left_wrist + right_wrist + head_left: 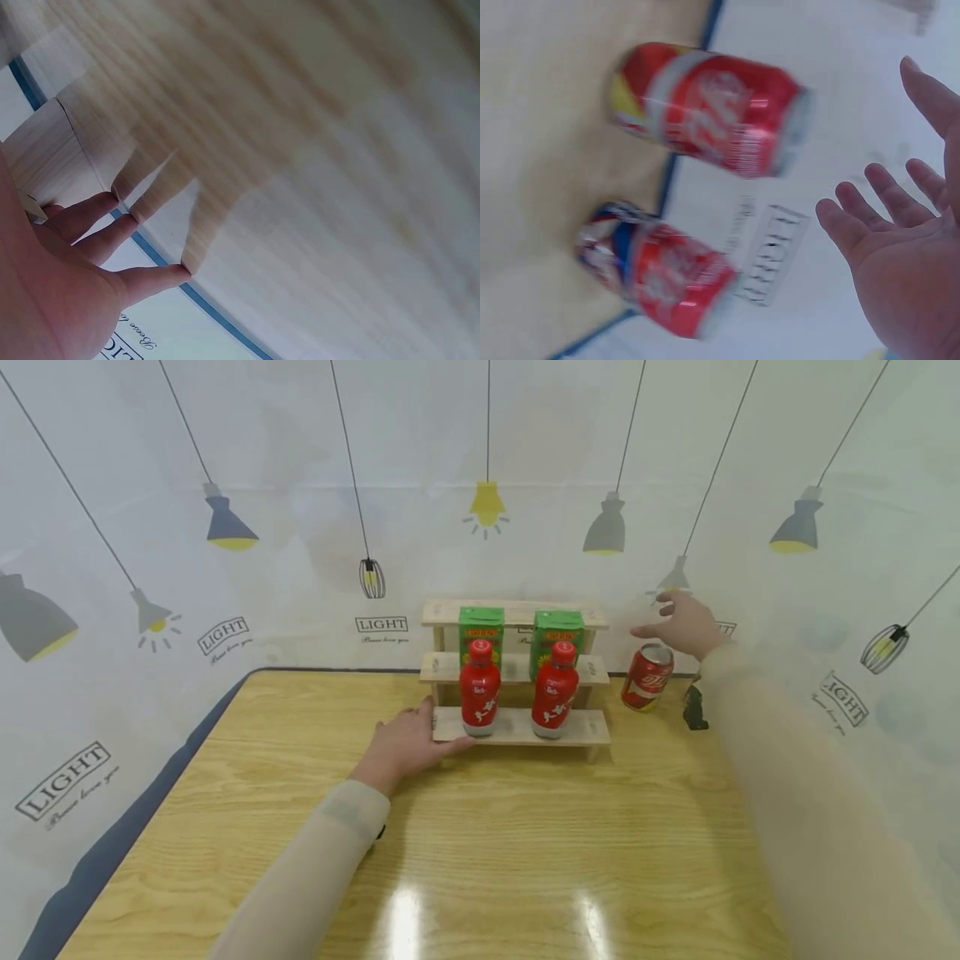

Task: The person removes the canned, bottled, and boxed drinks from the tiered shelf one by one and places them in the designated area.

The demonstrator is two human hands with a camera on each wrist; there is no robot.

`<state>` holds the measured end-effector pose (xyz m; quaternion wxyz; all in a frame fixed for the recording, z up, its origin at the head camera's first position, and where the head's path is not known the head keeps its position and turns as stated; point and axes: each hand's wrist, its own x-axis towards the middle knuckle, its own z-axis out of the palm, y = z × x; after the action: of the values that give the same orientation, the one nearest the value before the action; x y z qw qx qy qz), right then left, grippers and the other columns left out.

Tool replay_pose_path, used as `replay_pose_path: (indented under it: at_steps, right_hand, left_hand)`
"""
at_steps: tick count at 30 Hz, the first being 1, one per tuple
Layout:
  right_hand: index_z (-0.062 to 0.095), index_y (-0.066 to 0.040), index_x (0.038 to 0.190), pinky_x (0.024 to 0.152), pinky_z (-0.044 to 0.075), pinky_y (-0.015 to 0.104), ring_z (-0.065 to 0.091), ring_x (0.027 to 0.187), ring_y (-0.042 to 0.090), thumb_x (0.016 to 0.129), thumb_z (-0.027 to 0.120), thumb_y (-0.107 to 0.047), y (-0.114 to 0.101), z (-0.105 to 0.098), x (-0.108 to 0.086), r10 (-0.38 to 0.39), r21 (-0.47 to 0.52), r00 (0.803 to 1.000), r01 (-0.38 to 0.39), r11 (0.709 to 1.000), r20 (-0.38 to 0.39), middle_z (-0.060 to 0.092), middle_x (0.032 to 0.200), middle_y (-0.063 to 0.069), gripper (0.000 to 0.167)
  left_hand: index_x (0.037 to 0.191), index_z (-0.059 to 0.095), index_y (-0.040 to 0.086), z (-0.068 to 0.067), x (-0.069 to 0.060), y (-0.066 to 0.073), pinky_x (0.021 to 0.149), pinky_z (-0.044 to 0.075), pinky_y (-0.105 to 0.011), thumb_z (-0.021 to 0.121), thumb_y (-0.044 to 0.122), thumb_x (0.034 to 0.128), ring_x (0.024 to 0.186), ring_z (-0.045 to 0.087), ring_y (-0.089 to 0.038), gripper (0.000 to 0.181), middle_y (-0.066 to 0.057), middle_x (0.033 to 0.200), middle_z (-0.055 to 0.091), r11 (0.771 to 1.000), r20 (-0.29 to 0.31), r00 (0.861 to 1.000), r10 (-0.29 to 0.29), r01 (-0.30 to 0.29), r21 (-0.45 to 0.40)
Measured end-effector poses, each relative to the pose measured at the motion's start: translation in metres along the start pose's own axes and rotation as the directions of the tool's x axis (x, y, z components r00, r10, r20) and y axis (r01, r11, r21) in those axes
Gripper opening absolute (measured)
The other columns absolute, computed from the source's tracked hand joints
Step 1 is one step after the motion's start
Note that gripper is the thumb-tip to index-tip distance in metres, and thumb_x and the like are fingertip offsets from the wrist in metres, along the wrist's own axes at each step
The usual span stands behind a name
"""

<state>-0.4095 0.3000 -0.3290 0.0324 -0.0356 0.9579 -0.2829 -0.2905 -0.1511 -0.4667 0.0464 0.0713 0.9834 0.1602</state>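
My left hand point(401, 745) touches the left end of a small three-tier wooden rack point(516, 725), thumb along the front of its lowest step. In the left wrist view the straight fingers point(154, 283) reach down to the tabletop. Two red bottles point(480, 689) stand on the lowest step, with two green cartons point(557, 635) behind them. To the right of the rack, my right hand point(682, 622) hovers above a red soda can point(647, 678), apart from it and holding nothing. A second red can point(664, 274) shows in the right wrist view.
The wooden table point(525, 843) meets a wall covering point(300, 527) printed with lamps right behind the rack. A dark object point(695, 708) is partly hidden by the right sleeve point(780, 777).
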Motion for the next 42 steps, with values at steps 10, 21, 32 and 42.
replay_pose_path:
  at_steps: [10,21,32,42]
  right_hand:
    - [0.022,-0.005,0.169,0.122,0.038,0.068,0.039,0.153,0.051,0.102,0.065,-0.055,-0.078,-0.038,-0.012,-0.115,-0.066,0.992,0.118,0.991,0.045,0.036,0.169,0.028,0.094]
    - [0.035,-0.011,0.166,0.122,0.044,0.062,0.045,0.154,0.041,0.102,0.069,-0.050,-0.136,-0.022,-0.034,-0.247,-0.030,0.957,0.254,0.967,0.152,0.045,0.167,0.019,0.083]
    - [0.052,-0.010,0.155,0.118,0.049,0.058,0.051,0.149,0.039,0.101,0.073,-0.038,-0.155,0.004,-0.043,-0.295,-0.046,0.922,0.316,0.948,0.252,0.053,0.159,0.016,0.064]
    - [0.068,-0.019,0.144,0.110,0.057,0.052,0.069,0.130,0.031,0.099,0.077,-0.037,-0.125,0.024,-0.034,-0.219,0.177,0.955,0.185,0.967,0.198,0.070,0.143,0.011,0.049]
  left_hand:
    - [0.167,0.028,0.007,0.002,0.001,-0.001,0.116,0.037,-0.079,0.031,0.111,0.0697,0.150,0.051,-0.040,0.142,-0.019,0.161,0.053,1.000,-0.004,1.000,-0.006,0.006,0.005]
    - [0.167,0.028,0.006,-0.001,-0.004,0.003,0.116,0.037,-0.080,0.033,0.109,0.0724,0.149,0.051,-0.040,0.140,-0.019,0.161,0.054,1.000,0.012,1.000,-0.006,0.006,0.000]
    - [0.167,0.028,0.006,-0.004,-0.005,0.001,0.117,0.035,-0.081,0.035,0.109,0.0721,0.148,0.053,-0.041,0.140,-0.021,0.159,0.055,1.000,0.003,1.000,-0.007,0.007,-0.028]
    - [0.167,0.028,0.006,-0.002,-0.003,0.000,0.117,0.034,-0.081,0.033,0.111,0.0693,0.148,0.053,-0.040,0.143,-0.019,0.158,0.056,1.000,-0.001,1.000,-0.012,0.012,-0.024]
